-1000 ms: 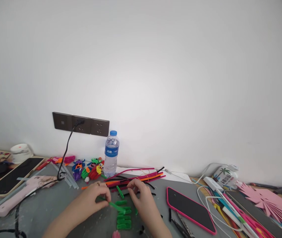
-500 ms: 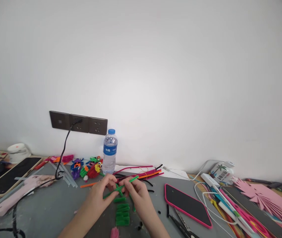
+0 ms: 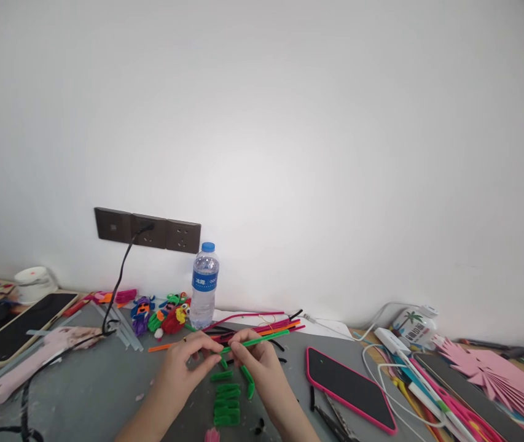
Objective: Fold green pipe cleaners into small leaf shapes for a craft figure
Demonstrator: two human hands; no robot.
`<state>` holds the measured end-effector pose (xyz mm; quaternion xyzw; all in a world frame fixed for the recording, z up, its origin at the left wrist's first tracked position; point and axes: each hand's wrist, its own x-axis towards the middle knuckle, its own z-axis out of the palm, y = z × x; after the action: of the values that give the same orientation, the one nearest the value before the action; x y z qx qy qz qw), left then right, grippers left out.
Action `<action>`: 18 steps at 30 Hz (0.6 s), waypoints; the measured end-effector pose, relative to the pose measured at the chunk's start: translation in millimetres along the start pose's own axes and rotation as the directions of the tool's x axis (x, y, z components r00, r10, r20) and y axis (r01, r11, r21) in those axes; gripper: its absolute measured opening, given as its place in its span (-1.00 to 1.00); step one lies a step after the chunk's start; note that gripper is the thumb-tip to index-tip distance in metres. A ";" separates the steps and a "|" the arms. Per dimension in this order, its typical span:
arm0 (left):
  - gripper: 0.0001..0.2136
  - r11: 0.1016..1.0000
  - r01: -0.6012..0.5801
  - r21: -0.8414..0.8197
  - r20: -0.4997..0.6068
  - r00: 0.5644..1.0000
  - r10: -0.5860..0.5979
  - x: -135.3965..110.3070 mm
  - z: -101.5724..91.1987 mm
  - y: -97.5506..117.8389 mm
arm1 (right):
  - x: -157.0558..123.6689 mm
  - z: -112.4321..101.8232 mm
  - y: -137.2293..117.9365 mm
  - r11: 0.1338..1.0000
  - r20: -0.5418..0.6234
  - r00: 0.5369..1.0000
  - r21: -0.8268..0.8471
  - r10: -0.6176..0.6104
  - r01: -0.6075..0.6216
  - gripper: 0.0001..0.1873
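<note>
A green pipe cleaner (image 3: 274, 336) is stretched between my two hands above the grey table. My left hand (image 3: 187, 363) pinches its left end between thumb and fingertips. Closed on it near the middle, my right hand (image 3: 253, 361) leaves a straight length sticking out to the right. Below the hands lie several folded green pipe cleaner bundles (image 3: 227, 405) in a stack-like row. A bent green piece (image 3: 249, 383) rests beside my right wrist. Small black scraps (image 3: 260, 426) and a pink bundle (image 3: 212, 435) sit nearer the front edge.
Behind the hands stand a water bottle (image 3: 204, 288), pipe cleaner figures (image 3: 172, 316) and loose pipe cleaners (image 3: 284, 323). At right lie a pink-cased phone (image 3: 349, 388), scissors (image 3: 335, 420), white cables and pink paper (image 3: 483, 374). A corded pink glue gun (image 3: 17, 371) is at left.
The crossed green pipe cleaner between my hands is now drawn out straighter, its free end pointing further right. My right hand has turned slightly, and the view has tilted a little.
</note>
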<state>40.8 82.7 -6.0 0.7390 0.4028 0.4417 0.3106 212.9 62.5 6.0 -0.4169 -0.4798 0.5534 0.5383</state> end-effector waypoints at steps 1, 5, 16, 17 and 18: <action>-0.88 1.000 0.011 0.006 0.012 1.000 -0.011 0.0 1.0 -0.4 | 0.8 -1.2 1.1 1.000 -0.019 1.000 0.004 -0.002 0.002 -0.60; -0.86 0.997 0.063 0.039 0.012 0.998 -0.064 -0.8 3.2 -1.6 | 4.0 -7.9 6.4 1.000 -0.059 0.998 -0.003 -0.007 0.007 -0.58; -0.91 0.972 0.098 0.215 0.184 0.973 -0.139 -5.2 5.6 -8.5 | 3.2 -16.6 5.0 0.989 -0.260 0.956 -0.086 -0.138 0.119 -0.55; -0.90 0.964 0.109 0.244 0.217 0.962 -0.164 -6.3 6.5 -9.1 | 3.1 -18.0 4.0 0.988 -0.277 0.950 -0.088 -0.147 0.127 -0.55; -0.88 0.954 0.125 0.271 0.240 0.951 -0.193 -7.2 7.3 -9.4 | 2.9 -19.1 3.2 0.989 -0.288 0.946 -0.078 -0.147 0.129 -0.56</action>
<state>42.3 80.2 -19.5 0.7895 0.4695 0.2579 0.2997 230.7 67.1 -0.6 -0.4753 -0.4385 0.4322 0.6285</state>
